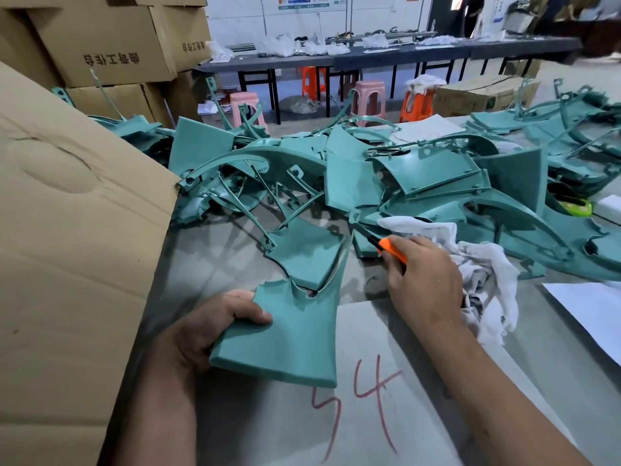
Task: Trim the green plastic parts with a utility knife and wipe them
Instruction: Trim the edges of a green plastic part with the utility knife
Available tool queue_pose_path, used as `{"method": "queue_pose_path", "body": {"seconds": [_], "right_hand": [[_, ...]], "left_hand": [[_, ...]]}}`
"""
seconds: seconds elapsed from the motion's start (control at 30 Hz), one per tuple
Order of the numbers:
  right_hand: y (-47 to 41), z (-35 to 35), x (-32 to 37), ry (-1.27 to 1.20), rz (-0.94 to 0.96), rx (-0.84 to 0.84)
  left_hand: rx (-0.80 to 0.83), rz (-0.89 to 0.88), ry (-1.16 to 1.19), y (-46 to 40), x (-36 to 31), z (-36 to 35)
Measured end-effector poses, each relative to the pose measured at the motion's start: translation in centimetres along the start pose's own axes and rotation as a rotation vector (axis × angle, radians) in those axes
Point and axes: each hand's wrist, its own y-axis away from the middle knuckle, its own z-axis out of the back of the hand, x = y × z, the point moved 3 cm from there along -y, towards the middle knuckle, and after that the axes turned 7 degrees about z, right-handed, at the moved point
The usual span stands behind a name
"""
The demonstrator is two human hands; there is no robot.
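Left hand (201,327) grips green part (285,338) over table (215,264). Right hand (426,280) clamps knife (391,249) w/ rag (484,264). Box (74,247) at left, contents hidden; parts pile (403,183) behind.

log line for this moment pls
left hand grips green panel | right hand holds orange utility knife, blade off panel | white rag beside right hand

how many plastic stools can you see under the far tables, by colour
Pink stools: 2, one at left, one further right
Orange stools: 2, one between the pink ones, one at right with white cloth on top
Total: 4
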Motion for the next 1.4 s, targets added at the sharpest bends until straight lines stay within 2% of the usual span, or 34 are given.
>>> {"method": "queue_pose_path", "body": {"seconds": [0.07, 0.17, 0.23, 0.33, 0.4, 0.47, 0.57, 0.63, 0.73, 0.83, 0.93, 1.3, 1.4], "right_hand": [[-0.1, 0.2, 0.5, -0.154, 0.141, 0.041], [0.6, -0.4, 2.0, -0.231, 0.333, 0.269], [0.5, -1.0, 1.9, -0.158, 0.303, 0.271], [-0.3, -0.8, 0.1, -0.002, 0.096, 0.169], [-0.4, -0.3, -0.6, 0.036, 0.031, 0.101], [-0.2, 0.0, -0.4, -0.062, 0.072, 0.056], [0.3, -0.2, 1.2, -0.237, 0.284, 0.23], [0.5, -0.7, 1.7, -0.228, 0.339, 0.309], [0.1, -0.7, 0.9, -0.138, 0.26, 0.231], [-0.4, -0.4, -0.8, -0.006, 0.097, 0.112], [-0.4, -0.2, -1.3, 0.042, 0.005, 0.065], [-0.2, 0.7, 0.1, 0.016, 0.092, -0.197], [0.0, 0.6, 0.2, 0.018, 0.112, -0.208]], "left_hand": [[0.012, -0.014, 0.019, 0.0, 0.0, 0.0], [0.026, -0.024, 0.029, 0.0, 0.0, 0.1], [0.043, -0.012, 0.007, 0.1, 0.1, 0.2], [0.038, -0.009, -0.016, 0.1, 0.2, 0.3], [0.028, -0.012, -0.021, 0.0, 0.1, 0.3], [0.016, -0.012, -0.008, 0.0, 0.1, 0.2], [0.012, -0.031, 0.028, 0.1, 0.0, 0.1], [0.02, -0.04, 0.044, 0.2, 0.0, 0.0], [0.034, -0.042, 0.02, 0.3, 0.2, 0.1], [0.039, -0.026, -0.003, 0.5, 0.4, 0.2], [0.051, -0.012, -0.019, 0.6, 0.3, 0.2], [-0.025, 0.02, 0.007, 0.8, 0.4, 0.5], [-0.031, 0.027, -0.016, 0.8, 0.4, 0.4]]}}
